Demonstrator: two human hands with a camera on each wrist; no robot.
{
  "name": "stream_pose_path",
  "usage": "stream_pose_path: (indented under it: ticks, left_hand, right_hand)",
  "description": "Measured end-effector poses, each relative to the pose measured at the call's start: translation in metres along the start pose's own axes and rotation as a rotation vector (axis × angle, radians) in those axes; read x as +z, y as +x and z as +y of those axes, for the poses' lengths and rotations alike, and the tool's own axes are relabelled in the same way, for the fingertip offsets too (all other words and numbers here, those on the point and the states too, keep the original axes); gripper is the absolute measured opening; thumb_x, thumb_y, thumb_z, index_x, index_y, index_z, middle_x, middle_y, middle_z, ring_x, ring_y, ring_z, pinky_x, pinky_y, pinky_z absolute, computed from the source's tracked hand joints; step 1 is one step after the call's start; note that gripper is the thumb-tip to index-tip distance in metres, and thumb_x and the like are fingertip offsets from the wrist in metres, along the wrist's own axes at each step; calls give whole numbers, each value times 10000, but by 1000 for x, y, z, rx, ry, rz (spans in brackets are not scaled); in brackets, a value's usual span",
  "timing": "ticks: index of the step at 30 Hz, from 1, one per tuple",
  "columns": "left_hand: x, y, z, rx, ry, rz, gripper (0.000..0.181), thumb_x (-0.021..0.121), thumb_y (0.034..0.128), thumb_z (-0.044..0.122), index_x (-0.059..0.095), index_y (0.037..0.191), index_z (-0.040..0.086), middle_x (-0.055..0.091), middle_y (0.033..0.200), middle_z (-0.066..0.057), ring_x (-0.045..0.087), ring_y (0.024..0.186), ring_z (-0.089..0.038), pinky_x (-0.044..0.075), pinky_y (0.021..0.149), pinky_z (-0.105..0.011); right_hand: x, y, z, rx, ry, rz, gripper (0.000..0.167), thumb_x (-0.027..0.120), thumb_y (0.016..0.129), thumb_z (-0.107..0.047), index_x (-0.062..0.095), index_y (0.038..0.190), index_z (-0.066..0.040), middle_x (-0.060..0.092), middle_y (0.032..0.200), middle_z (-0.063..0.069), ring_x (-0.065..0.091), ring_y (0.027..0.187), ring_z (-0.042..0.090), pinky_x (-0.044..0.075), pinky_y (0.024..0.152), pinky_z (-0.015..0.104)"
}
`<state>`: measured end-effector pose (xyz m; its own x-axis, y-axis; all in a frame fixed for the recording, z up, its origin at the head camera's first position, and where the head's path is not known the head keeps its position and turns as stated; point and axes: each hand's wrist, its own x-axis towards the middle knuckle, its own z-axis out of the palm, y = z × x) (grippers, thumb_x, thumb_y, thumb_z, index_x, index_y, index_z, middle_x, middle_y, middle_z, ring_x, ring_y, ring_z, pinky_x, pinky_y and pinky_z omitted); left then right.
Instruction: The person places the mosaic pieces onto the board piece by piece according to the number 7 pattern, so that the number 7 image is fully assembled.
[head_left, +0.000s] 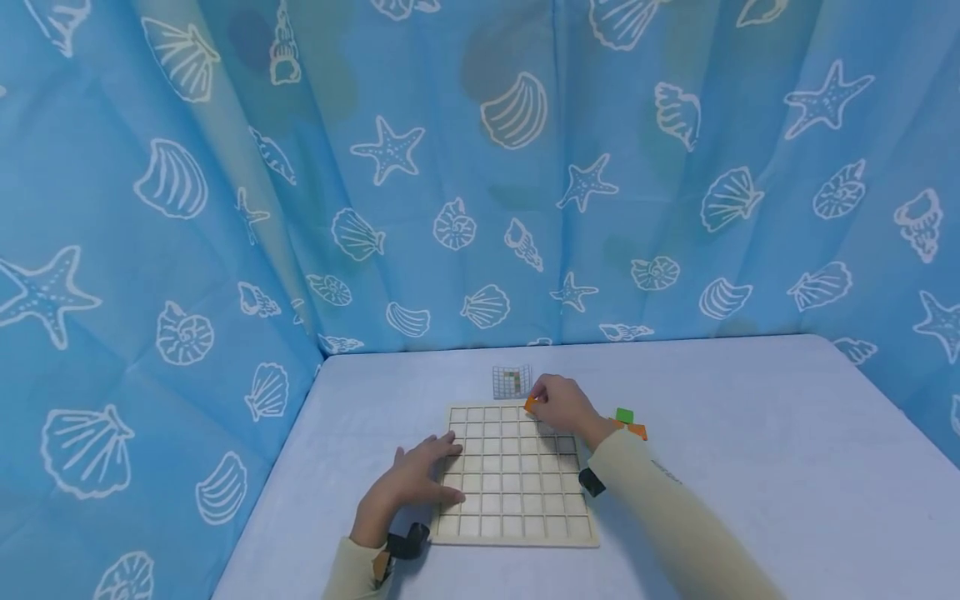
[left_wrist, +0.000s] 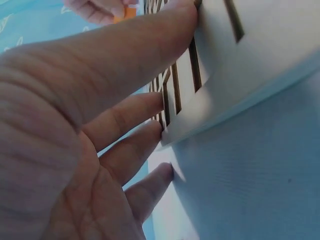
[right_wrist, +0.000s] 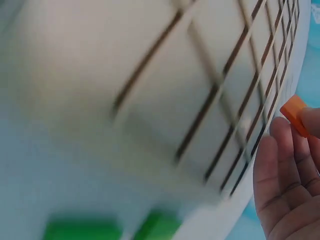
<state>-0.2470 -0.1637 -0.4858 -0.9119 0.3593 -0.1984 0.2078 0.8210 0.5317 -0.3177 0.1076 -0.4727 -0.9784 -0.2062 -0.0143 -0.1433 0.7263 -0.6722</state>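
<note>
The left hand point(head_left: 414, 475), fingers spread wide, rests at nine o'clock on a square board point(head_left: 512, 504); the right hand point(head_left: 564, 406) pinches a small orange tile point(head_left: 530, 404) over the board's far edge, about twelve o'clock. The board is pale and wood-like, its smooth face cut into square cells by thin raised strips. Beyond it, also near twelve, stands a slightly curved sheet point(head_left: 512, 382) with a fine grid and a few coloured squares. At two o'clock, beside the right wrist, lie a flat green tile point(head_left: 624, 414) and another orange piece point(head_left: 637, 431) on the white tabletop point(head_left: 750, 467). Behind hangs a softly folded blue curtain point(head_left: 450, 175) with white shells and starfish.

The left wrist view alone shows the thumb reaching over the strips, two fingertips at the board's edge and another finger off it. The right wrist view reveals the strips' brown sides, the held tile's thickness and two blurred green shapes point(right_wrist: 82, 229) at seven o'clock.
</note>
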Motion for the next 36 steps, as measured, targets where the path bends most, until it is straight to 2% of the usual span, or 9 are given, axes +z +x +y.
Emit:
stream_pose_path:
  ticks: [5,13,17,21,36]
  left_hand:
    - [1,0,-1,-7,-6,9,739,861,744,329,569,1388,113,390,1576,-100,270,1482,-404,35,1125,-768]
    - [0,2,-1,-2,12,25,720,847,768,332,562,1396,125,383,1583,-80,268,1488,-382,46,1130,-763]
    - [1,2,0,-1,17,25,716,849,767,327,565,1394,129,382,1584,-80,268,1487,-387,44,1130,-763]
    - [4,0,-1,-29,10,15,719,855,759,322,569,1392,134,382,1585,-73,261,1493,-376,39,1134,-760]
    - [3,0,-1,-20,2,16,734,858,756,321,562,1397,120,379,1587,-70,266,1490,-378,40,1127,-766]
  right_hand:
    - [18,3,-12,-16,112,-13,150,627,873,-9,661,1018,-21,651,948,91,605,835,187,556,756,344]
    - [40,12,-25,-43,69,-55,62,694,873,-64,691,929,-89,668,896,21,609,821,143,551,769,323]
    - [43,12,-26,-48,7,-70,57,715,866,-79,707,909,-116,672,887,-1,611,830,136,547,783,338]
    - [47,10,-26,-76,-26,-110,36,716,866,-81,734,878,-109,671,856,-11,596,798,134,537,749,344]
    - [50,10,-23,-38,21,-101,53,746,850,-101,728,897,-118,654,912,-6,587,837,138,531,799,355]
